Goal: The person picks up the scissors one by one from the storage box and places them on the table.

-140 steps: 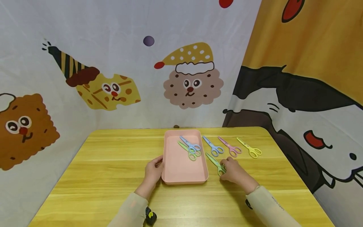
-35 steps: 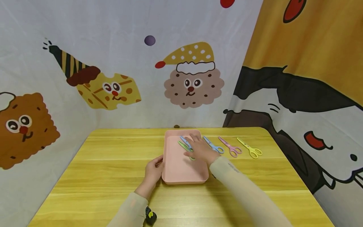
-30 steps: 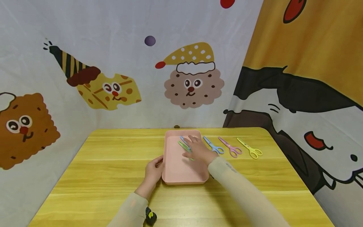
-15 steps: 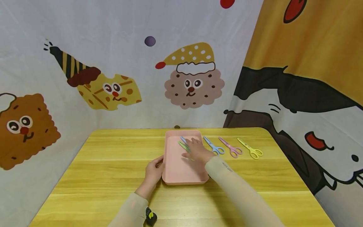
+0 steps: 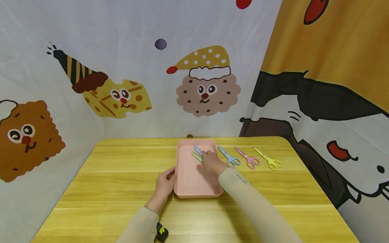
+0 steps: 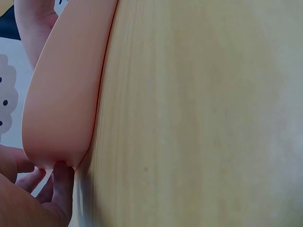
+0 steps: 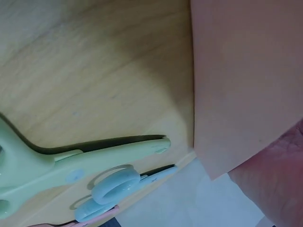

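My left hand [image 5: 164, 184] grips the left wall of a shallow pink tray [image 5: 186, 189]; in the left wrist view its bent fingers [image 6: 62, 187] press the tray's outer wall. Over the tray is my right hand [image 5: 213, 164], its fingers bent down onto two pairs of scissors. Blades of the blue scissors [image 5: 198, 150] and the green scissors [image 5: 197, 156] stick out past the fingertips. Their handles are hidden under the hand, so any hold there does not show. In the right wrist view only part of that hand appears, behind the tray wall.
Right of the tray lie blue scissors [image 5: 229, 157], pink scissors [image 5: 247, 158] and yellow scissors [image 5: 268, 159]. Another green pair [image 7: 71, 172] lies nearer, mostly covered by the right sleeve in the head view. A patterned cloth [image 5: 127, 40] hangs behind the wooden table [image 5: 121, 175].
The right hand has moved from the green scissors on the table to the scissors in the tray. Its spread fingers have since drawn closer together. The left hand and tray stay put.
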Tool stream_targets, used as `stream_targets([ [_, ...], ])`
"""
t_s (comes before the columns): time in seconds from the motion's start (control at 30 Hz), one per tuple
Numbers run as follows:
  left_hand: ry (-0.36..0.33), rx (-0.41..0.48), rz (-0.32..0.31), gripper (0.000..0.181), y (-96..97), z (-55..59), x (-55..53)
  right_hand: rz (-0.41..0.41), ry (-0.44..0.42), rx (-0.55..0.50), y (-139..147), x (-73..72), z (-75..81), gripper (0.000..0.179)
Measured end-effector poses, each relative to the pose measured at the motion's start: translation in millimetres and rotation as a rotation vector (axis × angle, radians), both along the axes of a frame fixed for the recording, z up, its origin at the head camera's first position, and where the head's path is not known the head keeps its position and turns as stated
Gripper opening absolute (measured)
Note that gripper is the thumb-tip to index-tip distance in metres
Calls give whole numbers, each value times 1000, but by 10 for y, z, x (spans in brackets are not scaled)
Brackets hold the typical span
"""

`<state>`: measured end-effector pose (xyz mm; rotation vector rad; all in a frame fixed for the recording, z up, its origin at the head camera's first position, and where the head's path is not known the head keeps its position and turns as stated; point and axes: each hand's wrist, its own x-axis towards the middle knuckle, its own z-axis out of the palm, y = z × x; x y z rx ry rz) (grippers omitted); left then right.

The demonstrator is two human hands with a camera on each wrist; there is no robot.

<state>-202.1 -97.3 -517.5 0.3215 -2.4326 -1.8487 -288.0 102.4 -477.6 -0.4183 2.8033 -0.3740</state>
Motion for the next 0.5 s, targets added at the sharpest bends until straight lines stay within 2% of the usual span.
stream_targets([
  [0.2,-4,-3,0,34,3,-4,1,24,6,8,4,-38,-54,66],
  [0.33,-2,-4,-2,34,3,2,3,36,24,13,4,-60,-80,65],
  [0.5,1,-3,-8,34,2,7,4,-3,19,-17,1,-67,-83,68],
])
